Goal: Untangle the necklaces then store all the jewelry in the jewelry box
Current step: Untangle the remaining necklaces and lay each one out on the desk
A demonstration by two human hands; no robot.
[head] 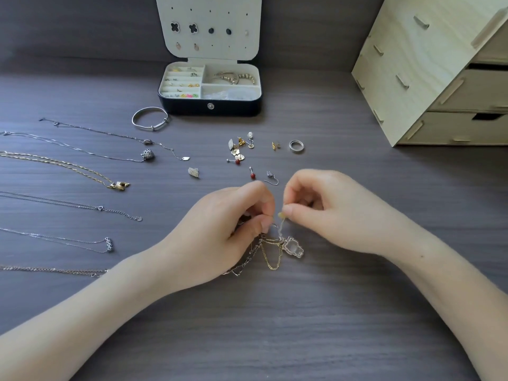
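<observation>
A grey wood-grain table fills the view, and at its far right stands a pale wooden drawer unit. At the far middle of the table the jewelry box is open, its white lid upright with some earrings pinned in it, and its compartments already contain small pieces and bracelets. Both forearms come in from the near edge and meet at the centre. The left hand has its fingers curled, and the thumb and forefinger pinch the tangle of necklaces, which partly hangs from the hand and partly lies on the table just under both hands. The right hand also has curled fingers; its thumb and forefinger are closed on one thin strand that rises from the same tangle. A gold chain loop and a clear pendant show in the tangle. On the left side six separated necklaces lie side by side and well apart from each other, among them a gold necklace with a gold pendant. A silver bangle lies just in front of the box at its left corner. A silver ring lies to the right of a loose group of earrings, between the box and the hands. Nearer the hands there are a red bead stud and a hook earring.
</observation>
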